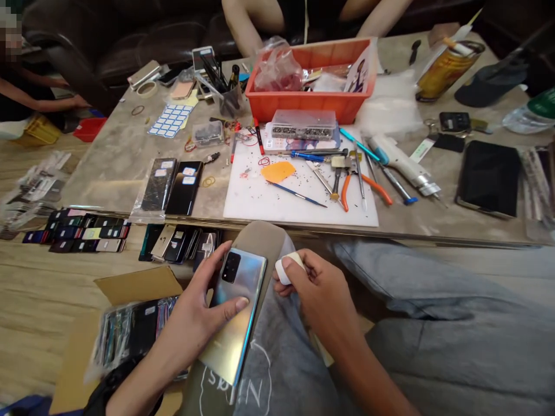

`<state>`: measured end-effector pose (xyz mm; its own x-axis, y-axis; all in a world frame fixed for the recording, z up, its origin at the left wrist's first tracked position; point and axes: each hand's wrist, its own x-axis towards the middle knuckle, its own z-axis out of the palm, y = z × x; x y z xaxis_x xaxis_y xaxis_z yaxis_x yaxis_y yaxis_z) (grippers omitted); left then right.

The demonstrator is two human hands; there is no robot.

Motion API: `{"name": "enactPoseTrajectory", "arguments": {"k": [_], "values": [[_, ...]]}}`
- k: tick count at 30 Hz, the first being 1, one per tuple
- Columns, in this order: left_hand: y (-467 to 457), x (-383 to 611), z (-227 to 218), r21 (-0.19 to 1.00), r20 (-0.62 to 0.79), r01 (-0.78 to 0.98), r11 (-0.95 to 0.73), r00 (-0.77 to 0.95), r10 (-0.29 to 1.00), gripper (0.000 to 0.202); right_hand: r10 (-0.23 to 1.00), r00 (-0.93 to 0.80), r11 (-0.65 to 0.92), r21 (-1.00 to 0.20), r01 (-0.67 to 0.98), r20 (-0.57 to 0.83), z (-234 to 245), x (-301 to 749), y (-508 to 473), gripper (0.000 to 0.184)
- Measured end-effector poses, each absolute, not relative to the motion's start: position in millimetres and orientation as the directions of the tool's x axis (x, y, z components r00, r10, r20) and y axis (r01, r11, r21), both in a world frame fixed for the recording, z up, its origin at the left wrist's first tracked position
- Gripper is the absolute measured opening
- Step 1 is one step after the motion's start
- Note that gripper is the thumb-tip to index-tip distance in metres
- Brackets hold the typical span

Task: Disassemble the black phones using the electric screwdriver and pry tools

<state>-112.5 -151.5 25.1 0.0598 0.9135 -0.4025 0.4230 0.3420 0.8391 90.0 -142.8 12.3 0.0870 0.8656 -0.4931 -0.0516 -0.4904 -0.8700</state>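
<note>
My left hand (203, 312) grips a silver phone (236, 323) lying back-up on my grey-clad knee, thumb pressed on its shiny back below the black camera block. Fingers curl round the phone's left edge. My right hand (318, 292) is closed just right of the phone's top, pinching a small white object (286, 267) between thumb and fingers. Both hands are below the near edge of the stone table (113, 167).
A white mat (299, 199) holds orange pliers (347, 190), tweezers and a thin blue tool. Behind it stands an orange bin (312, 101). Bagged phones (173, 185) lie left, a dark tablet (488, 176) right. A cardboard box (130, 329) of bagged parts sits on the floor. Another person sits across.
</note>
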Motion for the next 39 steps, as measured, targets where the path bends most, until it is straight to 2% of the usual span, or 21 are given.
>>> {"name": "enactPoseTrajectory", "arguments": {"k": [6,17,27,34,39], "values": [[-153.7,-112.4,22.5,0.831,-0.421,0.421,0.363,0.049,0.906,0.08,0.87,0.086,-0.491,-0.867,0.087,-0.485,13.9,89.8,-140.5,0.029],[-153.4,-108.8,21.9,0.81,-0.418,0.452,0.374,-0.003,0.909,0.076,0.877,0.066,-0.48,-0.873,0.087,-0.475,13.7,86.9,-142.8,0.03],[-155.2,-104.8,19.0,0.831,-0.409,0.403,0.383,-0.023,0.912,0.078,0.891,0.123,-0.453,-0.871,0.189,-0.436,14.5,85.4,-143.8,0.029],[-161.2,-87.3,25.7,0.795,-0.33,0.5,0.344,-0.12,0.936,0.077,0.895,0.181,-0.446,-0.81,0.381,-0.407,17.4,83.7,-141.1,0.032],[-160.0,-78.1,24.4,0.755,-0.244,0.604,0.256,-0.103,0.964,0.07,0.914,0.176,-0.405,-0.8,0.443,-0.366,17.4,84.5,-139.3,0.031]]}}
